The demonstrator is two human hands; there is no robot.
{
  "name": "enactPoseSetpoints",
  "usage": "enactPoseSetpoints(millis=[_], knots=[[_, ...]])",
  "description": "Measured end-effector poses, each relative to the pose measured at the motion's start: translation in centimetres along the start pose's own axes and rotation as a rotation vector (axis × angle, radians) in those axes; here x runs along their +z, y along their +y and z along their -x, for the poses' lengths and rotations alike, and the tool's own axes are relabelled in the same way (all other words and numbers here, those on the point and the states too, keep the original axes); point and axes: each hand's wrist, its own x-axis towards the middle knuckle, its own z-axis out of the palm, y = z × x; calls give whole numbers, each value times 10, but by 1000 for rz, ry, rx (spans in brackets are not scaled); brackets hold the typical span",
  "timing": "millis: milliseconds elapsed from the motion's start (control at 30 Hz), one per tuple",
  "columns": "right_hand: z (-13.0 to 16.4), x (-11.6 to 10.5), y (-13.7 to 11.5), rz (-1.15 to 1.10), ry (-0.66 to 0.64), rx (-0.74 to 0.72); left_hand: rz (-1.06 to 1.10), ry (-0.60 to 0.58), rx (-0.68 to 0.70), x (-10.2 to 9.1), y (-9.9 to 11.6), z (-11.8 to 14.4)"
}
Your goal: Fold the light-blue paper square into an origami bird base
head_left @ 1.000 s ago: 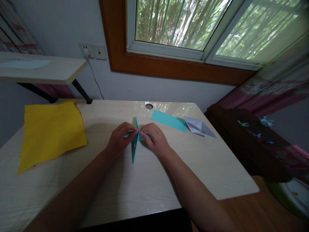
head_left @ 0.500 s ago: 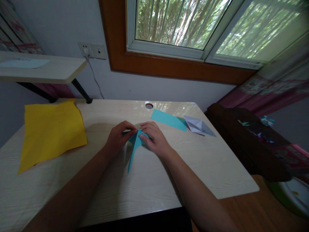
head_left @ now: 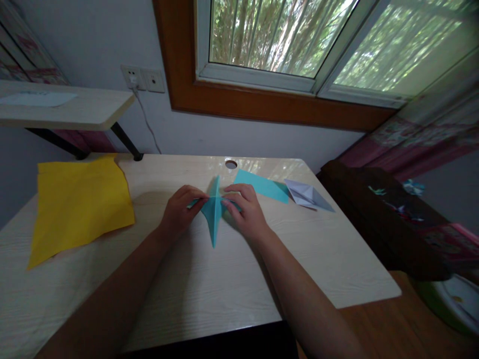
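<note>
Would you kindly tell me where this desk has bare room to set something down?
Bare: the desk right of the right hand; also between yellow paper and left hand. Crowded: around the folded teal paper, teal strip, white folded paper.

Folded teal paper point(head_left: 214, 212) edges under fingers

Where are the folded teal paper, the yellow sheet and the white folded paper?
folded teal paper point(head_left: 214, 214): head view, on its middle flap between the hands.
yellow sheet point(head_left: 78, 204): head view, on its flat centre.
white folded paper point(head_left: 307, 194): head view, on its upper face.
</note>
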Motion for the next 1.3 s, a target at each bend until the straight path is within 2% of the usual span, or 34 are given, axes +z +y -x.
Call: enactPoseSetpoints(millis=[133,267,333,400,500,567,833,967,1067,1233,1300], knots=[[0,-4,6,106,54,18,-157,-49,54,-1,-3,3],[0,-5,7,137,45,35,-316,-173,58,0,-7,4],[1,-2,7,134,-26,45,-375,-260,56,1,-9,5],[4,2,7,135,-149,50,-396,-344,42,3,-10,7],[9,9,10,146,-332,52,-402,-427,27,4,-13,10],[13,12,14,161,-403,65,-426,-467,18,6,-15,12],[23,15,37,144,-483,30,-495,-630,-75,11,-20,21],[25,10,41,215,-543,145,-535,-667,-148,6,-16,17],[24,3,42,247,-587,229,-554,-693,-153,0,-12,12],[18,-7,41,196,-645,240,-592,-681,-137,-7,-16,10],[16,-9,41,180,-653,231,-547,-669,-83,-6,-23,13]])
